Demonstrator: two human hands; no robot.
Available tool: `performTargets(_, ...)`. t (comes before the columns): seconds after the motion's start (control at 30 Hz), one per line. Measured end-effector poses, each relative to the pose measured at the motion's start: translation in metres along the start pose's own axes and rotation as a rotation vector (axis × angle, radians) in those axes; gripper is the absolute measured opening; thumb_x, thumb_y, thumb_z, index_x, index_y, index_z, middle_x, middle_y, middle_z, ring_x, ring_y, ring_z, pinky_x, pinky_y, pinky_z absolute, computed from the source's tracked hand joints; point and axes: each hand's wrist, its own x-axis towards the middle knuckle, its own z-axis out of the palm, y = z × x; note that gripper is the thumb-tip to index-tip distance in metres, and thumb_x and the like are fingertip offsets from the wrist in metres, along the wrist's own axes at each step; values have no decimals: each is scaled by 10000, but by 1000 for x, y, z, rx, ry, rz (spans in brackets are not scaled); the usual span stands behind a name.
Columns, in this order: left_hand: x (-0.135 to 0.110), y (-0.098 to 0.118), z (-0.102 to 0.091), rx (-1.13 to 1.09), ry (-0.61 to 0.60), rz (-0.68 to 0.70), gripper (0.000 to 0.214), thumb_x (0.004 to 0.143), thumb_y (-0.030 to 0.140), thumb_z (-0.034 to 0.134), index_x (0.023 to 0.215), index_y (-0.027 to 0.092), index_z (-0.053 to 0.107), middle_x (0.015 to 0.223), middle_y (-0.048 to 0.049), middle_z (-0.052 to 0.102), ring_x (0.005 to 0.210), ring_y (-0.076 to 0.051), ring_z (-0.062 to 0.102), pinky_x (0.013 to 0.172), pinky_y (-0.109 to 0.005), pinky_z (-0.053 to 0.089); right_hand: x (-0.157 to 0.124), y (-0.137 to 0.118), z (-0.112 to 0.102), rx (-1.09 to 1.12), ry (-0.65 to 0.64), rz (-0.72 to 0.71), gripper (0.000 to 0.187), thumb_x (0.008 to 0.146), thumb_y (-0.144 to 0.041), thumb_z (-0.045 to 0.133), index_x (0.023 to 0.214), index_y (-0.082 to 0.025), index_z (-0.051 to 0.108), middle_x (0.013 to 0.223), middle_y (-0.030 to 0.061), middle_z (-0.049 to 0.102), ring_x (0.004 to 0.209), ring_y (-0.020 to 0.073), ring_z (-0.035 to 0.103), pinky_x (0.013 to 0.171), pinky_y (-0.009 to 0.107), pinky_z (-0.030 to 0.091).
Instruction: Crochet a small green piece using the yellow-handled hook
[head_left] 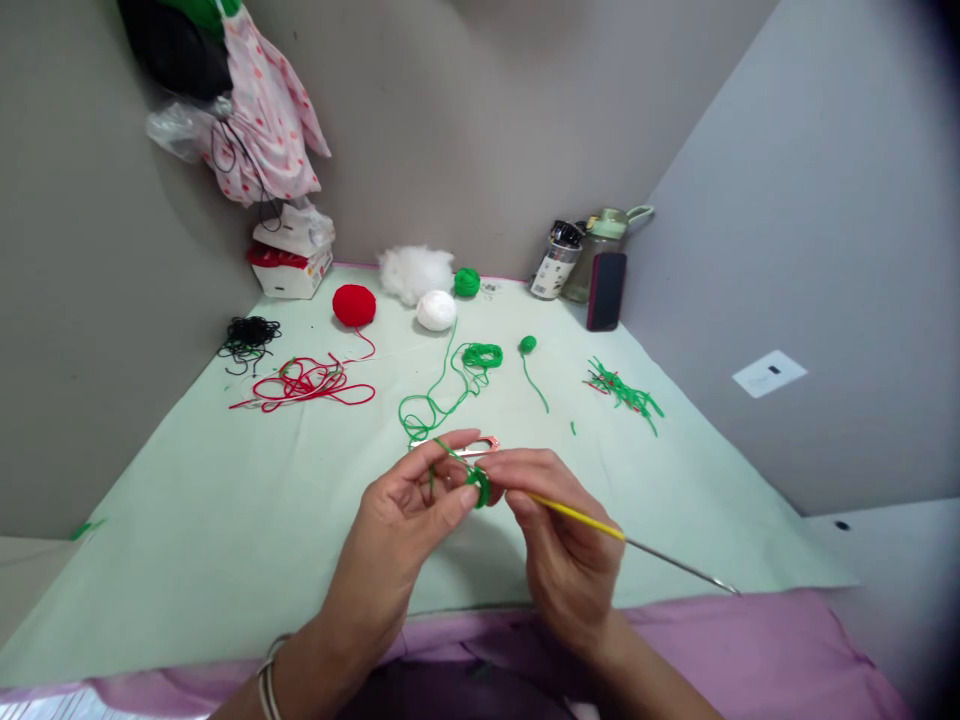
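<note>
My left hand (pixel 409 515) pinches a small green crochet piece (pixel 478 485) between thumb and fingers, with green yarn looped over the index finger. My right hand (pixel 559 530) holds a crochet hook (pixel 600 528) with a yellow grip and metal shaft, its tip at the green piece. The green yarn strand (pixel 435 400) trails from my hands up across the pale green table cover (pixel 187 500) toward a white yarn ball (pixel 436 310). Small scissors (pixel 480 445) lie just behind my fingers.
Farther back lie a red yarn ball (pixel 354 304), loose red yarn (pixel 307 382), black yarn (pixel 249 340), white stuffing (pixel 414 270), a green ball (pixel 466 282) and green scraps (pixel 624 390). A jar (pixel 556 262), a bottle (pixel 604 245) and a phone (pixel 606 290) stand at the back right corner.
</note>
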Motion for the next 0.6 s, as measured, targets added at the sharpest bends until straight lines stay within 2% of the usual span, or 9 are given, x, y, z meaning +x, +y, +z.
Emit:
performTargets(0.1, 2, 0, 1, -56, 26, -39, 421, 799, 320, 917, 1209, 307, 819, 918, -2, 702, 851, -133, 586, 831, -232, 479, -8, 4, -2, -189, -23, -113, 401, 995, -93, 654, 1273, -357, 771, 1132, 67, 790, 1003, 224, 747, 825, 372, 631)
performTargets(0.2, 6, 3, 0, -160, -22, -157, 411, 804, 317, 908, 1202, 256, 824, 842, 10, 672, 696, -89, 507, 818, -229, 488, -10, 7, -7, -287, -49, -193, 423, 963, -76, 685, 1277, -345, 775, 1159, 82, 787, 1010, 241, 745, 834, 387, 628)
performTargets(0.3, 7, 6, -3, -236, -23, -212, 349, 801, 289, 900, 1140, 229, 846, 746, 34, 609, 635, -74, 484, 846, -249, 501, -3, 6, -9, -74, 53, -35, 311, 1014, -114, 625, 1167, -318, 803, 1005, 55, 788, 853, 198, 721, 758, 358, 608)
performTargets(0.4, 7, 5, -5, -153, 37, -123, 308, 784, 287, 908, 1085, 244, 855, 795, 14, 662, 754, -116, 581, 841, -250, 489, 5, 4, -6, 199, 95, 139, 213, 1044, -214, 619, 1048, -295, 816, 932, 39, 774, 720, 162, 671, 674, 328, 578)
performTargets(0.5, 5, 0, -4, -7, 31, -16, 304, 805, 294, 896, 1102, 259, 845, 872, -13, 731, 875, -163, 629, 875, -271, 490, 8, 4, -1, 242, 35, 157, 160, 1015, -270, 678, 997, -271, 837, 917, 62, 790, 788, 193, 689, 687, 340, 576)
performTargets(0.6, 5, -3, -3, 19, 13, 7, 331, 821, 294, 890, 1146, 284, 829, 881, -8, 740, 907, -178, 659, 924, -298, 499, 8, 6, 1, 247, 31, 147, 155, 1007, -286, 691, 1000, -276, 846, 936, 70, 814, 804, 201, 700, 682, 337, 589)
